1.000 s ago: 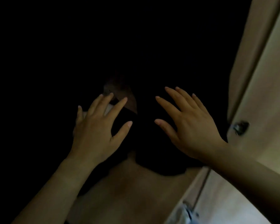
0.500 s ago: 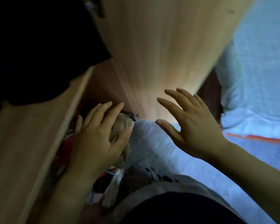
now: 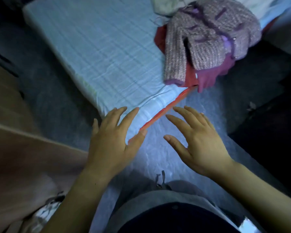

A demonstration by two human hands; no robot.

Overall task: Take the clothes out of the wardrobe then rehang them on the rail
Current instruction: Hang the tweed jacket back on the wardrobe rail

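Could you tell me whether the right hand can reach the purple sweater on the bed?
Probably yes: the right hand is open and empty, and only bare bedding lies between it and the sweater.

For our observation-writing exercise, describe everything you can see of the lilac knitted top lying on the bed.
The lilac knitted top is a chunky ribbed knit flecked pale, with darker purple trim. It lies crumpled at the far right of the bed, heaped over a red garment and a magenta garment. One sleeve stretches toward the near mattress edge, ending in a purple cuff. Neither the left hand nor the right hand touches it.
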